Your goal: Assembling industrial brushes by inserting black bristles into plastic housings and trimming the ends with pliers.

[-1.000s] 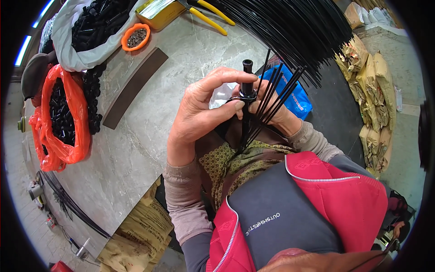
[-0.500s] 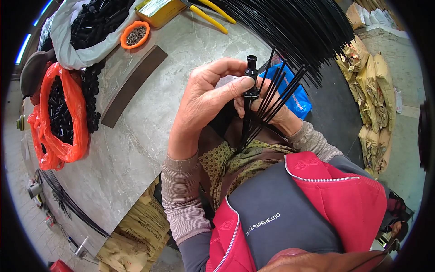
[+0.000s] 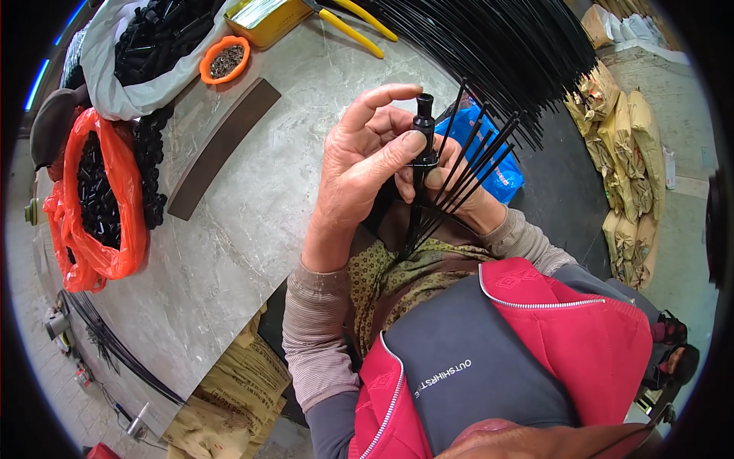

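black fitting touches left thumb — some fingers seemingly behind.

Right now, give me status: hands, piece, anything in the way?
Left hand pinching black fitting, index finger raised by its top. Fitting upright. Right hand close below, among thin black rods. Rods partly hide right hand's grip.

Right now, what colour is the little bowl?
The bowl is orange, seen best in the head view.
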Tool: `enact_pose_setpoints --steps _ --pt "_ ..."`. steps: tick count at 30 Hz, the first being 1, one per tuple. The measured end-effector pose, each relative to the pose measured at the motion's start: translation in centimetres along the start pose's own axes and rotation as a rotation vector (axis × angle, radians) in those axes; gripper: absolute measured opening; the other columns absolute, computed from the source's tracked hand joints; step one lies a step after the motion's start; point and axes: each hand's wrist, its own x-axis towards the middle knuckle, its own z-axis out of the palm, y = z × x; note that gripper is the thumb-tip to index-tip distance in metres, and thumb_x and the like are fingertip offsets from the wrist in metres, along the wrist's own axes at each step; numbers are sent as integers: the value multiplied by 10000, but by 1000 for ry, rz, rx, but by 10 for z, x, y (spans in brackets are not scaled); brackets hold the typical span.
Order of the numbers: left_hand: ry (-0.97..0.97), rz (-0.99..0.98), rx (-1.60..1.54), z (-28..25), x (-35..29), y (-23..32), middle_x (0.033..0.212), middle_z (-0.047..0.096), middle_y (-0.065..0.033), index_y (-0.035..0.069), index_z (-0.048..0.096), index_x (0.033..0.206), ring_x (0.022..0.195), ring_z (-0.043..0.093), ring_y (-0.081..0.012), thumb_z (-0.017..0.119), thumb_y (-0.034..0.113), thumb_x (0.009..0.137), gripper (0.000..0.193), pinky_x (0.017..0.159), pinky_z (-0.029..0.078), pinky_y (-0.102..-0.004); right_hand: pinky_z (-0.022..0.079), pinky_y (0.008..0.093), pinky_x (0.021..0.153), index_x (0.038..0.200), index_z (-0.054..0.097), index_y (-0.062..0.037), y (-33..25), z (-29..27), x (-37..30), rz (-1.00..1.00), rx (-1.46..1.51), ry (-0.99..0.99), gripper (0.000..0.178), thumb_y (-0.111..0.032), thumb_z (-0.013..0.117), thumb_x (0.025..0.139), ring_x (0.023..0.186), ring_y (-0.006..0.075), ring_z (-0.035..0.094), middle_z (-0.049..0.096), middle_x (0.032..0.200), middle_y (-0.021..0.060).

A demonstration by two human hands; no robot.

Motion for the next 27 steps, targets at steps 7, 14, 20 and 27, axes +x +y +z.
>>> enact_pose_setpoints --steps 7,14,20,27 --pt "81 201 149 -2 -3 -19 951 659 -90 -16 636 1179 706 613 -76 635 -55 893 289 543 492 -186 500 265 620 1164 592 -8 -2 3 -1 -3 -3 63 423 -213 761 835 682 165 622 629 797 78" --pt "-4 92 257 -7 -2 -4 1041 648 -144 -53 614 1189 876 645 -168 645 -76 849 342 711 535 -250 484 269 588 1037 597 -9 -1 -4 -1 -32 -11 64 320 -184 761 825 676 172 628 640 794 93" --pt "-125 96 229 -3 -4 -4 1131 607 -165 -110 581 1222 932 629 -190 617 -134 768 456 701 558 -282 540 285 636 1080 588 -10 -5 -4 -6 12 -1 112 356 -150 770 809 703 178 651 653 840 89" --pt "-89 2 105 2 -5 -3 1150 595 -188 -114 566 1239 999 612 -224 632 -145 765 480 646 574 -285 569 295 647 1198 566 1 -4 -10 -6 28 29 84 437 -61 750 806 721 190 671 657 866 90"
